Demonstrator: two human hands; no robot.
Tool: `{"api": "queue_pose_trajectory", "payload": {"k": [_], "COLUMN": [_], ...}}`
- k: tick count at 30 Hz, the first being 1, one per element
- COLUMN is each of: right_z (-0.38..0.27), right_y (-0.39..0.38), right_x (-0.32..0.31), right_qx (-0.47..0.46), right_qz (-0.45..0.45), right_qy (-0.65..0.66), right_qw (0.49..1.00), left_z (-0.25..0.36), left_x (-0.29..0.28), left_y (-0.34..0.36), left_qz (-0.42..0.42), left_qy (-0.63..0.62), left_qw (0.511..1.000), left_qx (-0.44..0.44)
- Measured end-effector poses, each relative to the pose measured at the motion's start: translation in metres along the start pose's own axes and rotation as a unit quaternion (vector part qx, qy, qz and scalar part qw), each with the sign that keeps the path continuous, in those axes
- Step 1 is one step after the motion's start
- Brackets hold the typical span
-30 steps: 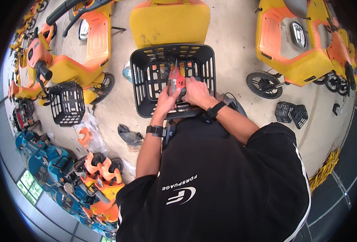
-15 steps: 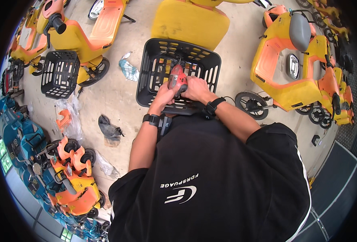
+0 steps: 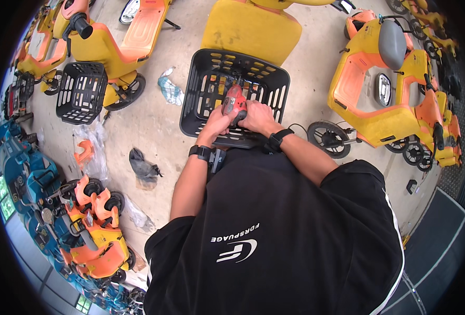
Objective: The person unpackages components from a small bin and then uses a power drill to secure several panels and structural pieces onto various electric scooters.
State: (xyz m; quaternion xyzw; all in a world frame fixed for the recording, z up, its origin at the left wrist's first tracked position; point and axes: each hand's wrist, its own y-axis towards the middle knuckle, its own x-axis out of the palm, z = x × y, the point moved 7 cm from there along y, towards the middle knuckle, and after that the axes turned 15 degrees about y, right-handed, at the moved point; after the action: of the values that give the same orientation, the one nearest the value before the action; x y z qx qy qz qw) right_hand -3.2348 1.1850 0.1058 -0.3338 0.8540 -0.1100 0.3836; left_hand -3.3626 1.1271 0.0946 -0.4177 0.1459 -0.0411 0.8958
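A red and black cordless drill [image 3: 234,102] points away from me, down into a black slotted plastic basket [image 3: 188,115]. My left hand [image 3: 218,122] is closed around the left side of its body. From the right, my right hand [image 3: 258,116] is closed against the drill's rear and grip, though its fingertips are partly hidden. The basket sits in front of a yellow scooter's front panel [image 3: 251,31]. Some dark fittings show at the bottom of the basket near the drill's nose; the exact contact point is too small to tell.
To the left stands a yellow and orange scooter with its own black basket [image 3: 80,92]; another scooter [image 3: 369,121] stands at right. A blue-white plastic wrapper [image 3: 170,89] and a dark bag [image 3: 143,165] lie on the floor. Teal scooters [image 3: 38,178] line the far left.
The whole view has shifted slightly, with the basket appearing a little farther right. Both hands stay on the drill inside the basket, in nearly the same pose.
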Motion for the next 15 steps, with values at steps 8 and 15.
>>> {"api": "queue_pose_trajectory", "payload": {"k": [8, 15], "right_z": [0.0046, 0.0045], "right_y": [0.001, 0.0011], "right_x": [-0.0007, -0.0007], "right_qx": [0.019, 0.013], "right_qz": [0.007, 0.016], "right_qy": [0.0, 0.032], "right_qw": [1.0, 0.999], "left_z": [0.0072, 0.0076], "left_x": [0.0002, -0.004], "left_y": [0.0014, 0.0017], "left_qz": [0.018, 0.067], "left_qy": [0.035, 0.073], "left_qw": [0.999, 0.994], "left_qx": [0.028, 0.05]}}
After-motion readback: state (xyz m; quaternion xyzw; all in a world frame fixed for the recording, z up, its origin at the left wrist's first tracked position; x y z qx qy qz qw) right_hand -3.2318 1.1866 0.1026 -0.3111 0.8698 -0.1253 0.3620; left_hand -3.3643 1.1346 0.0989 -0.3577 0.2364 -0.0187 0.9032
